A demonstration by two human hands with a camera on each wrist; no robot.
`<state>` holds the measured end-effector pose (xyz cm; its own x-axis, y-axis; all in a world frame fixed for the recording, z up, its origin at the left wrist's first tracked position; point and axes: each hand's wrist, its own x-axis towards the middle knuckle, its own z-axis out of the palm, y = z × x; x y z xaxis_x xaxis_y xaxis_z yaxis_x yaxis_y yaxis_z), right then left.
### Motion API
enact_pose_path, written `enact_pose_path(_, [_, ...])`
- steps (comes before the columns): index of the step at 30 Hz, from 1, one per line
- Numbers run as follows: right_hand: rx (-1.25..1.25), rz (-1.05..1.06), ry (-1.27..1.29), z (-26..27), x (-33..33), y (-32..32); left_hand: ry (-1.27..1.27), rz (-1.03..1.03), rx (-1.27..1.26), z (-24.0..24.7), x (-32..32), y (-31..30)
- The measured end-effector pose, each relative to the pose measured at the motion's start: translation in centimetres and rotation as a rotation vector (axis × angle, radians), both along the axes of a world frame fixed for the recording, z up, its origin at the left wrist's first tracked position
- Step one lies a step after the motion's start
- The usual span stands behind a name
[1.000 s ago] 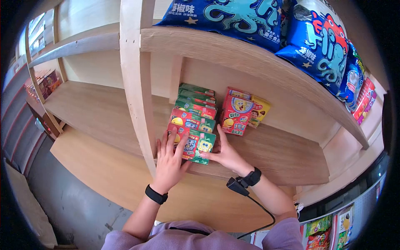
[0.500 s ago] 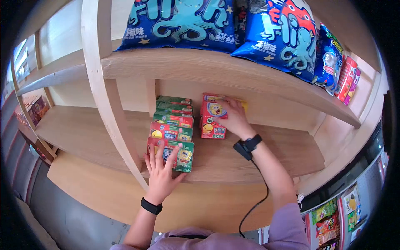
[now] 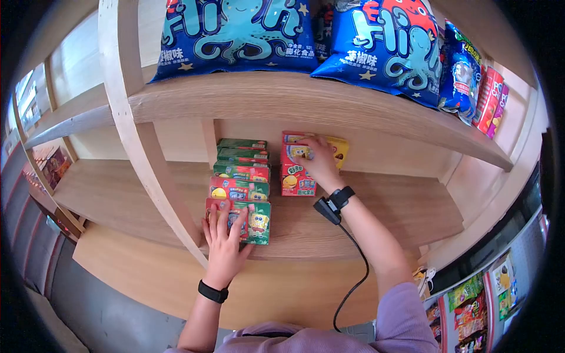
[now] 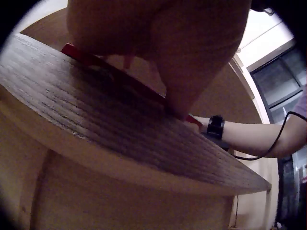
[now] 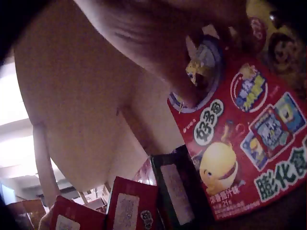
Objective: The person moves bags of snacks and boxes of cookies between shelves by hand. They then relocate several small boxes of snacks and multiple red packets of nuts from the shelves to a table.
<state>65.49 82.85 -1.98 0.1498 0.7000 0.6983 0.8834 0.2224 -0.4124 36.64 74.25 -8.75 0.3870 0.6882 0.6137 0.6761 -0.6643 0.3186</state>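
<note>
A row of red-and-green snack boxes (image 3: 259,223) with a cartoon sponge stands front to back on the lower shelf (image 3: 376,223). My left hand (image 3: 225,238) rests on the front box, its fingers spread over the left part of the face. The left wrist view shows that thumb low by the shelf surface. To the right stands a red snack box (image 3: 298,179), upright, with a yellow box (image 3: 340,150) beside it. My right hand (image 3: 321,162) grips the red box near its top; in the right wrist view the thumb (image 5: 189,98) lies against its printed front.
Large blue snack bags (image 3: 247,41) and tube cans (image 3: 490,100) stand on the upper shelf (image 3: 294,97), overhanging this space. A wooden post (image 3: 147,153) rises left of the row. A black cable (image 3: 359,259) trails from the right wrist.
My right hand has left the front box of the row and gone up and right to the red box, gripping its top. The left hand stays at the front box.
</note>
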Motion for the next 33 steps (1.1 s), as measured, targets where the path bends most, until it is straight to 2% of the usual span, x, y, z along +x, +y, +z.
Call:
enact_pose_path(6, [0.129,0.051,0.055,-1.3,-0.1,0.7,-0.011,-0.001,0.005,-0.2,0.0,-0.1])
enact_pose_path(9, [0.157,-0.047,0.019,-1.6,-0.7,0.7,-0.009,-0.005,0.026,-0.2,0.0,-0.1])
enact_pose_path(12, [0.121,0.017,0.085,-1.9,-0.1,0.9,-0.024,0.029,0.008,0.0,-0.2,-0.4])
enact_pose_path(14, [0.103,-0.024,0.101,-1.4,0.7,0.7,-0.006,0.031,-0.013,0.2,-0.4,-0.6])
enact_pose_path(16, [0.085,-0.063,0.113,-0.4,2.3,0.4,-0.014,0.020,-0.024,0.4,-0.7,-0.9])
enact_pose_path(18, [0.195,-0.210,0.057,0.4,5.0,-0.2,-0.024,0.011,-0.036,0.5,-0.9,-1.2])
enact_pose_path(22, [0.132,-0.275,0.037,-0.3,11.3,-0.6,-0.046,-0.004,-0.049,0.8,-1.1,-1.9])
enact_pose_path(24, [-0.004,-0.108,0.112,-1.9,13.6,0.6,-0.044,-0.013,-0.060,1.0,-1.1,-2.2])
enact_pose_path(25, [-0.003,-0.110,0.112,-2.6,14.3,1.0,-0.050,-0.022,-0.076,1.1,-1.0,-2.3])
enact_pose_path(27, [-0.227,0.253,0.674,-3.1,14.4,1.0,-0.053,-0.032,-0.093,1.2,-0.8,-2.4])
enact_pose_path(33, [-0.383,0.330,0.720,-2.4,12.7,-0.8,-0.069,-0.029,-0.103,0.6,-1.4,-2.3])
